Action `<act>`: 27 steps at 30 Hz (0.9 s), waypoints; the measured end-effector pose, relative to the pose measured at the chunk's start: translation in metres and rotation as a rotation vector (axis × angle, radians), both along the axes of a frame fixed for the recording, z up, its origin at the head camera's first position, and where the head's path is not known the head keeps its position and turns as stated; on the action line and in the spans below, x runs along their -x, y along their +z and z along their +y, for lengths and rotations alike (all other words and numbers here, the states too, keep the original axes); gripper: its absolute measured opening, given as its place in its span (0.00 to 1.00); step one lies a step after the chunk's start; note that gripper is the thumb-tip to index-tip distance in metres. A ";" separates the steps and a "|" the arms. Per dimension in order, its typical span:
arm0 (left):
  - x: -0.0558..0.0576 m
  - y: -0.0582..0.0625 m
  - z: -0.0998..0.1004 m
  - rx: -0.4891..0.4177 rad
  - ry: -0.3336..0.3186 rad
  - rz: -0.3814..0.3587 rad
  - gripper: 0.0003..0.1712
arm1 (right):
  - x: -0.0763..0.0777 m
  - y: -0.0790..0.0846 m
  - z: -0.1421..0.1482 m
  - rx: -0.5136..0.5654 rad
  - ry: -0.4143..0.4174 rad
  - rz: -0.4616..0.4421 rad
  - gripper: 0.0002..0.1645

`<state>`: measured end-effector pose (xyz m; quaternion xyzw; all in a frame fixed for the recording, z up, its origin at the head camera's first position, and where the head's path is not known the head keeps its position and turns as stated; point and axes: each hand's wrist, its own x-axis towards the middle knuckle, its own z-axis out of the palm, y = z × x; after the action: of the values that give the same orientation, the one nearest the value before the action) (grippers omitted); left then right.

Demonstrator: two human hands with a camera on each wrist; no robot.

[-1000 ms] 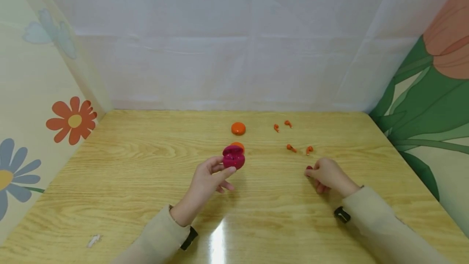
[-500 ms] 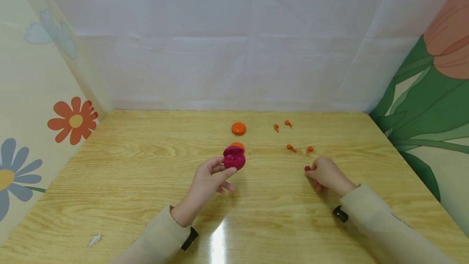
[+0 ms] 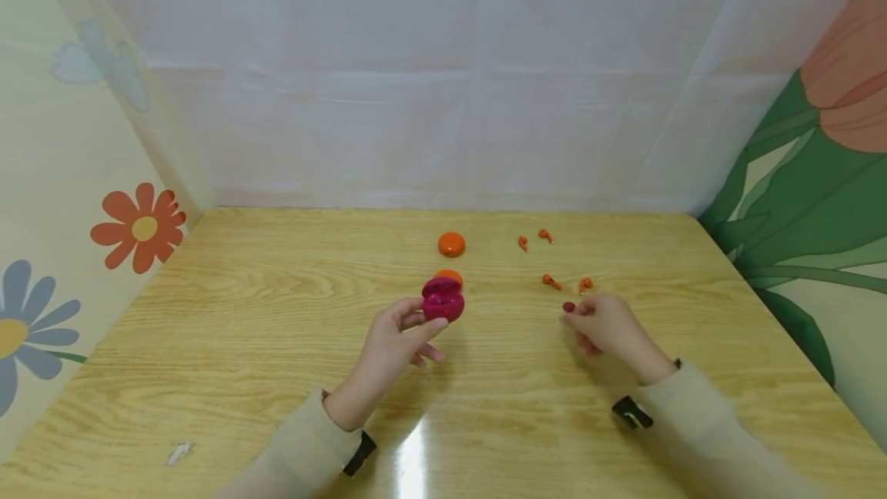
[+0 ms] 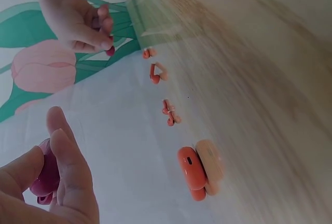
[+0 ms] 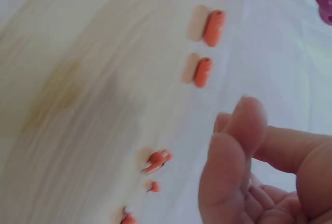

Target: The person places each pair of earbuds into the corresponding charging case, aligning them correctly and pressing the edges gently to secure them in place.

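Note:
My left hand point(image 3: 395, 339) grips a magenta earbud case point(image 3: 443, 308) between thumb and fingers, above the table. Its rounded lid is flipped up and the inside faces me. To the right, my right hand point(image 3: 611, 323) pinches a small magenta earbud point(image 3: 569, 306) between thumb and fingertips, its rounded end poking out past them. In the left wrist view the same earbud point(image 4: 110, 51) shows at the right hand's fingertips, well apart from the case. The right wrist view shows that hand's fingers point(image 5: 223, 177) pressed together, with the earbud hidden behind them.
An orange case point(image 3: 451, 244) sits on the wooden table point(image 3: 277, 314); a second orange case point(image 3: 449, 276) is partly hidden behind the magenta one. Several orange earbuds, such as one earbud point(image 3: 551, 282) near the right hand, lie back right. A white sheet point(image 3: 416, 98) hangs behind.
My right hand has lifted and moved left and slightly away from me with the magenta earbud. The left hand and the case hold nearly still.

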<state>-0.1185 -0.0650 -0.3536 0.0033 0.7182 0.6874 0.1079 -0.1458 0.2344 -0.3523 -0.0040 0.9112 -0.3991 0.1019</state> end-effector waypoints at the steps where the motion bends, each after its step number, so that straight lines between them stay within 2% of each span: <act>1: 0.000 0.000 0.000 -0.001 -0.001 0.004 0.20 | -0.001 0.002 -0.003 0.016 -0.005 0.006 0.15; 12: -0.001 -0.001 0.000 -0.021 0.011 0.004 0.18 | -0.008 0.014 -0.024 0.138 -0.051 0.018 0.14; 27: -0.003 0.000 0.000 -0.022 0.008 0.023 0.20 | -0.015 0.028 -0.045 0.211 -0.054 0.038 0.15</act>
<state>-0.1155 -0.0646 -0.3535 0.0094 0.7118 0.6956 0.0970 -0.1303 0.1892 -0.3240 0.0020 0.8657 -0.4953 0.0728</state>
